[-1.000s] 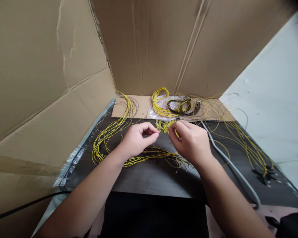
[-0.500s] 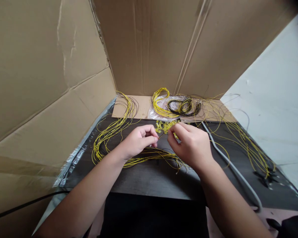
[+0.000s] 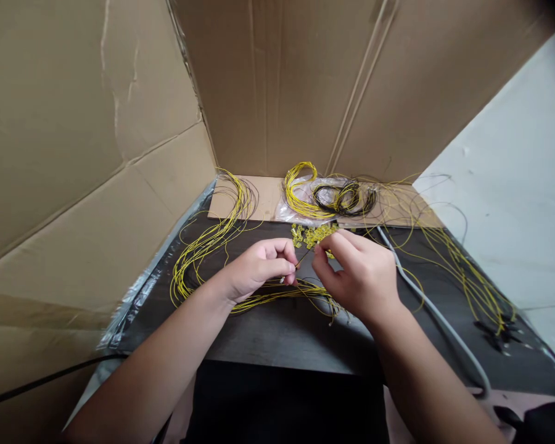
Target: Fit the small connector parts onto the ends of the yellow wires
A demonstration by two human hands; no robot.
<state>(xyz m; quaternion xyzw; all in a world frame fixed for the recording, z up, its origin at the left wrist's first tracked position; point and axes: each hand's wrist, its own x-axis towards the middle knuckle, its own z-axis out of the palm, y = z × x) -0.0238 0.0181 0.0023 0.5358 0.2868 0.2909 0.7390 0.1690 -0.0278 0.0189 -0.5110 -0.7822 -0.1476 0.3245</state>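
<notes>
My left hand (image 3: pixel 269 264) is closed, thumb against fingers, on a thin dark wire (image 3: pixel 304 257). A small metallic end (image 3: pixel 282 280) pokes out below its thumb. My right hand (image 3: pixel 355 268) pinches the other side of the same wire, so a short stretch runs between the two hands. What else its fingertips cover is hidden. Just beyond the hands lies a pile of small yellow plastic pieces (image 3: pixel 313 234). Beneath them a bundle of yellow and dark wires (image 3: pixel 259 301) crosses the dark table, with its tips under my right hand.
A yellow wire coil (image 3: pixel 300 191) and a black wire coil (image 3: pixel 351 197) lie on a plastic bag at the back. More yellow wires (image 3: pixel 467 277) end in black pieces at right. A grey cable (image 3: pixel 435 311) runs down the table (image 3: pixel 277 345). Cardboard walls (image 3: pixel 305 86) stand left and behind.
My left hand has turned slightly, and the small metallic end now shows below its thumb. The wire between the hands is more visible. The view has shifted slightly.
</notes>
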